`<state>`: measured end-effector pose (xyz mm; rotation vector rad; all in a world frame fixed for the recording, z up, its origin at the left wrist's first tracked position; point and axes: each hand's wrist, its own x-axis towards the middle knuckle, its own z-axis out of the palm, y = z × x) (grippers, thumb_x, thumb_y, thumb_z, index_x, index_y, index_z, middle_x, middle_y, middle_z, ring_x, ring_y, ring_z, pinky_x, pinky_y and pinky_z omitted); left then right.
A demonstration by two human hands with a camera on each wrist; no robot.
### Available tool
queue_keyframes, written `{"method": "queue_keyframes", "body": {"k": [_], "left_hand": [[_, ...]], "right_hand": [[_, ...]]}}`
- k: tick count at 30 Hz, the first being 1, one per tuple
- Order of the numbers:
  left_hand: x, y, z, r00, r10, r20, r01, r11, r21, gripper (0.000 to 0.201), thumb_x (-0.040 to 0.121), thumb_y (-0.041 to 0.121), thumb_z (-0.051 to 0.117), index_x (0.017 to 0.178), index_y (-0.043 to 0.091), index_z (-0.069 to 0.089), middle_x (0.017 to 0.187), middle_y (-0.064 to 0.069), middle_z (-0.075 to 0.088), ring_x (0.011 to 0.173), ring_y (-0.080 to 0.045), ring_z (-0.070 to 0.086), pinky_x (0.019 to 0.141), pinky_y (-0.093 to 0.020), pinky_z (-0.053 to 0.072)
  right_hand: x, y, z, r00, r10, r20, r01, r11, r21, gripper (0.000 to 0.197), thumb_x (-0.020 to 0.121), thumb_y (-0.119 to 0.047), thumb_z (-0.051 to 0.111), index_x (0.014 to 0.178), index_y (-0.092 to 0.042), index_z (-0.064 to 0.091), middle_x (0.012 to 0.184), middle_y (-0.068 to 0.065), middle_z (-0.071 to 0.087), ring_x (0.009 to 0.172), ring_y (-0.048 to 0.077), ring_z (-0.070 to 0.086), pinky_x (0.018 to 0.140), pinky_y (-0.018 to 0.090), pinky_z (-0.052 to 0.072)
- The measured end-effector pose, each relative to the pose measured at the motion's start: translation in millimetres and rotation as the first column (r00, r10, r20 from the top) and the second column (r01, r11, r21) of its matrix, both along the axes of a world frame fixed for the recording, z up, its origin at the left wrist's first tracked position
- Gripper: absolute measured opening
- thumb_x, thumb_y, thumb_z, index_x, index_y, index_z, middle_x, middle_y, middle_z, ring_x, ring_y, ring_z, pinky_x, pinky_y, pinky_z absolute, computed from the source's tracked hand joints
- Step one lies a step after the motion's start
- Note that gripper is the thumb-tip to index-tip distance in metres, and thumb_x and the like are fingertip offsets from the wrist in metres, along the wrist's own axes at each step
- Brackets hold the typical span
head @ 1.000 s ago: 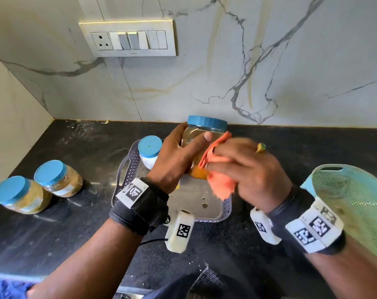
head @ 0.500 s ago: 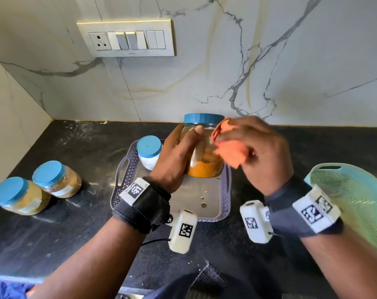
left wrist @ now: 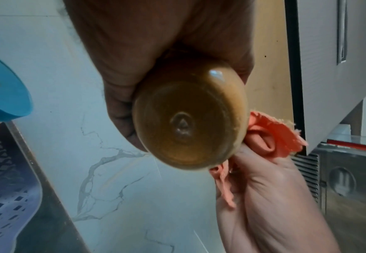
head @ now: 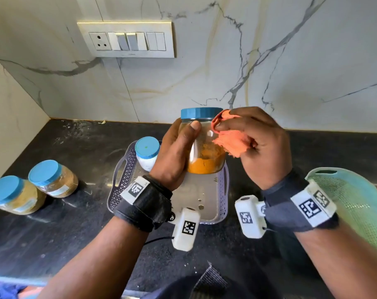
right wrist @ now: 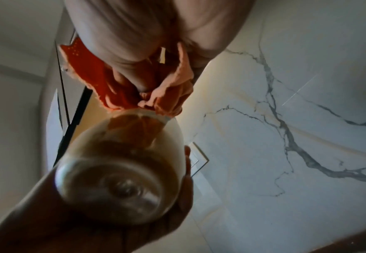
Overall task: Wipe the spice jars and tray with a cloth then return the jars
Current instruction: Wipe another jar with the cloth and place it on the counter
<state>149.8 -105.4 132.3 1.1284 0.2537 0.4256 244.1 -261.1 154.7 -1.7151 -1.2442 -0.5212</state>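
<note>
My left hand (head: 179,152) grips a clear jar of yellow-orange powder (head: 204,156) with a blue lid, held upright in the air above the grey perforated tray (head: 122,182). My right hand (head: 258,145) pinches a bunched orange cloth (head: 230,141) against the jar's upper right side, just below the lid. From the left wrist view I see the jar's round base (left wrist: 188,125) and the cloth (left wrist: 273,135) beside it. The right wrist view shows the cloth (right wrist: 134,89) pressed on the jar (right wrist: 121,167). A small white-filled jar with a blue lid (head: 146,155) stands in the tray's far left corner.
Two blue-lidded jars of brown spice (head: 51,179) (head: 13,196) stand on the black counter (head: 64,229) at the left. A pale green mesh basket (head: 355,203) sits at the right edge. A marble wall with a switch plate (head: 127,38) rises behind.
Both hands have lifted the jar higher above the tray. The cloth has slid from the jar's lower side up to just under the lid.
</note>
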Motion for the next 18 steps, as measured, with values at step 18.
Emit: {"method": "queue_keyframes", "body": {"k": [18], "left_hand": [[-7.0,8.9,-12.4,0.985,0.024,-0.173,0.022,0.966,0.259,0.068,0.077,0.051,0.077,0.127,0.007,0.061,0.114,-0.011,0.075,0.103,-0.025,0.072,0.085,-0.042,0.059]], "right_hand": [[-30.8,-9.8,-32.8,0.909,0.181,0.376,-0.057,0.946,-0.318,0.019,0.098,-0.008,0.061,0.103,-0.015,0.078,0.110,0.007,0.070,0.098,0.028,0.065,0.074,0.041,0.057]]}}
